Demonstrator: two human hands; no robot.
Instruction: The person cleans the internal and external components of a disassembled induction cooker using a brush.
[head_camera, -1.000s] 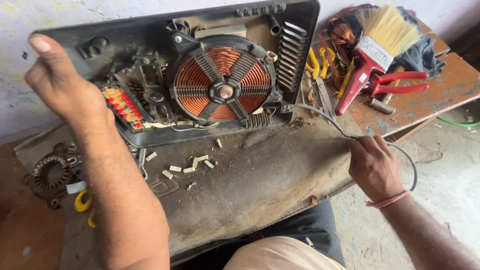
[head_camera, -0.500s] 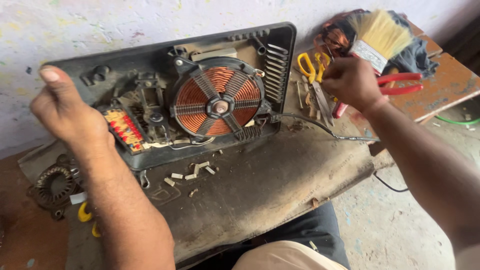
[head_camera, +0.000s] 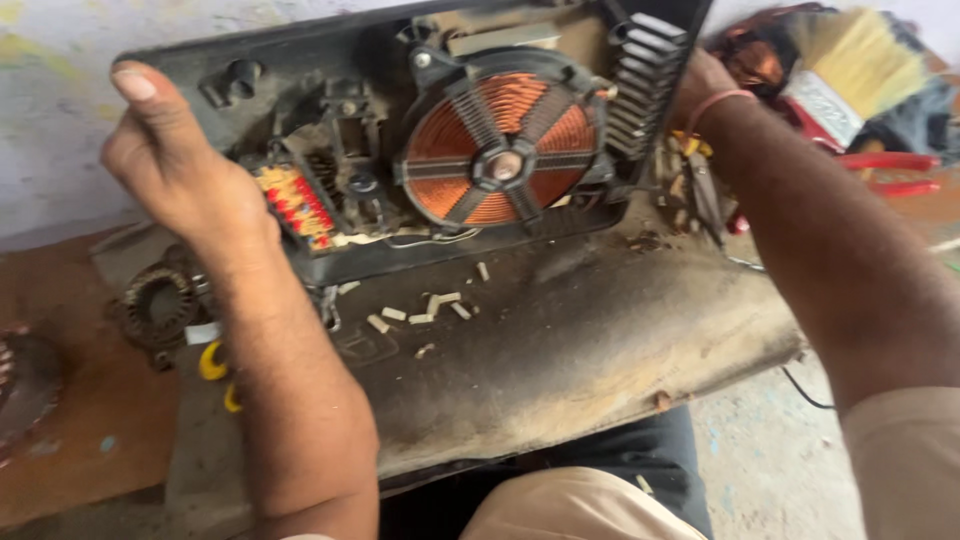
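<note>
our left hand (head_camera: 185, 175) grips the casing (head_camera: 300, 60) edge | right hand (head_camera: 700, 85) behind it, grip unclear | coil (head_camera: 500, 150) sits inside

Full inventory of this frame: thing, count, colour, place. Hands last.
Opened appliance housing: one, black, tilted up at top centre.
Coil: one, copper, round, inside housing.
Component block: one, red and yellow, left of coil.
Small chips: several, whitish, on the board below the housing.
Board: one, dark, grimy, centre.
Brush: one, pale bristles, top right.
Red handles: two, right edge.
Wound ring: one, brown, left.
Left hand: grips housing's left side.
Right hand: behind housing's right edge, fingers hidden.
</note>
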